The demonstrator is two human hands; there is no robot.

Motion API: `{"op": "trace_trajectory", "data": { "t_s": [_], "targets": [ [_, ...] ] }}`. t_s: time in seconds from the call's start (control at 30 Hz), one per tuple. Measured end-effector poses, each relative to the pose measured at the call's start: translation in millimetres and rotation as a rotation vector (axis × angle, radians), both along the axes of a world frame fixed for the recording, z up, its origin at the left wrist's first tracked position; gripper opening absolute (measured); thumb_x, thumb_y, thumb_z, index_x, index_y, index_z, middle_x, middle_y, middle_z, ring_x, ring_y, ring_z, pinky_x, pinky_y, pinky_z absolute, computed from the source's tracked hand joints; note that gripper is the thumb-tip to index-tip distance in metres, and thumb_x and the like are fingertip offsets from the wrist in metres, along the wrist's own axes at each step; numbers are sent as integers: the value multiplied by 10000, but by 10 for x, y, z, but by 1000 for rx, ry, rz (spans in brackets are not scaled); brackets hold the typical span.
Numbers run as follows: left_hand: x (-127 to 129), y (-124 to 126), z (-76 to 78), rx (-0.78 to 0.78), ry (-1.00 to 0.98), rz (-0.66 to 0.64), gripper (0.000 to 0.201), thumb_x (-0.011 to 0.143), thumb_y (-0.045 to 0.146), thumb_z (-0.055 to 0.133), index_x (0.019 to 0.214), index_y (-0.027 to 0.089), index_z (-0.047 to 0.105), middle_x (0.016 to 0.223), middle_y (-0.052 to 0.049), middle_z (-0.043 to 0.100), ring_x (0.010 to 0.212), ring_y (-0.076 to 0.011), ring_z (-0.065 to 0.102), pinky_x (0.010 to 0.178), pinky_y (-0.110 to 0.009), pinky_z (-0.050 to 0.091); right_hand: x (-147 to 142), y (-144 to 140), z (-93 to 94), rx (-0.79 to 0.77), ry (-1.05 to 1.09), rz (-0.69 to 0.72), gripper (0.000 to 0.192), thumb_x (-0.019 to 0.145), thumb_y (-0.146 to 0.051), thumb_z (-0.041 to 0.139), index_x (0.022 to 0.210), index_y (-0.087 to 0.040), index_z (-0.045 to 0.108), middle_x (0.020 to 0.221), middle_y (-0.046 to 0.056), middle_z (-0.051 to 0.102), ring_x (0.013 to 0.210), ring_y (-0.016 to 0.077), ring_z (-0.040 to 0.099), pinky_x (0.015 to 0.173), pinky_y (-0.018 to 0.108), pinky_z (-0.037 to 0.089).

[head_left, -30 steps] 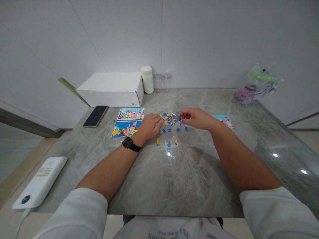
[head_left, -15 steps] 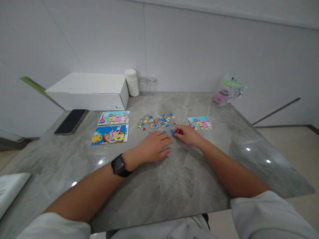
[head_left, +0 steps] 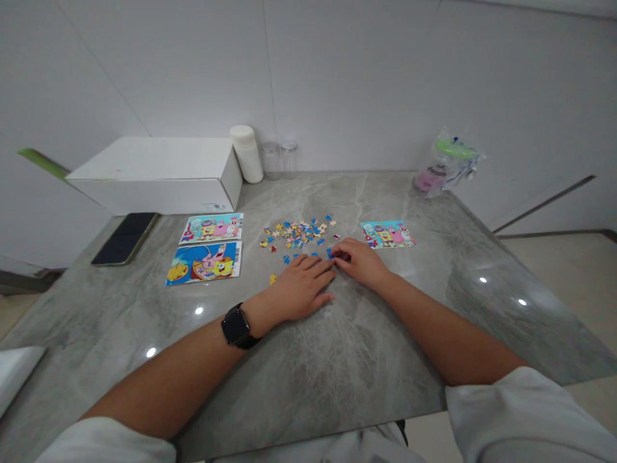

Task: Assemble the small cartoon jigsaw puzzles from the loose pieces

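Observation:
My right hand [head_left: 359, 262] has its fingertips pinched on a blue jigsaw puzzle piece [head_left: 330, 253] at the table surface. Beside it my left hand [head_left: 304, 286] lies flat, fingers stretched out, partly covering a row of blue puzzle pieces [head_left: 286, 259]. A yellow puzzle piece [head_left: 273, 278] shows just left of that hand. Beyond both hands spreads a heap of loose puzzle pieces [head_left: 299, 234], blue, yellow and pale. A small cartoon picture card [head_left: 389, 235] lies past my right hand.
On the left lie two cartoon picture sheets [head_left: 212, 228] and a phone [head_left: 126, 239]. Behind them stand a white box [head_left: 154, 186], a white bottle [head_left: 248, 156] and two clear jars [head_left: 288, 161]. A plastic-wrapped cup [head_left: 441, 168] stands at the back right.
My right hand has shifted slightly left with the blue piece, closer to my left hand. The left hand stays flat, and the yellow piece beside it now shows. The view has shifted a little.

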State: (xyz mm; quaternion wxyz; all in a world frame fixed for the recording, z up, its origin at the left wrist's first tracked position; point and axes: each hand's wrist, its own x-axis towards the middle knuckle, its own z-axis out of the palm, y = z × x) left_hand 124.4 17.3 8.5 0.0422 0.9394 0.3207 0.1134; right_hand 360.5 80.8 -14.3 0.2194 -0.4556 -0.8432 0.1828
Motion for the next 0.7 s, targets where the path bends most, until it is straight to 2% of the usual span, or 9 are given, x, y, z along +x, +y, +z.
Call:
{"op": "trace_trajectory", "data": {
  "t_s": [0.2,0.4,0.7],
  "targets": [
    [-1,14,-19,-4,8,-5,512,1067,532,498,1459,216,594,1534,-113,603,1407,-315,513,1200,-492,348,-12,-18,-6,-19,0,-57,158,896,-164,726,1054,-177,732,1013,70,708,864,179,631,831,308,493],
    [-8,32,-45,16,24,6,495,1072,528,492,1435,213,612,1527,-105,614,1382,-325,530,1192,-495,345,-10,-20,1,-12,-30,-46,288,925,-184,716,1210,-184,754,1075,90,701,894,185,642,871,326,508],
    [7,35,-32,23,27,5,478,1067,512,511,1428,216,613,1494,-106,633,1362,-318,536,1169,-493,358,13,19,-21,-20,-26,-30,273,936,-204,712,1202,-209,770,1046,74,683,860,173,634,840,311,511]
  ]
}}
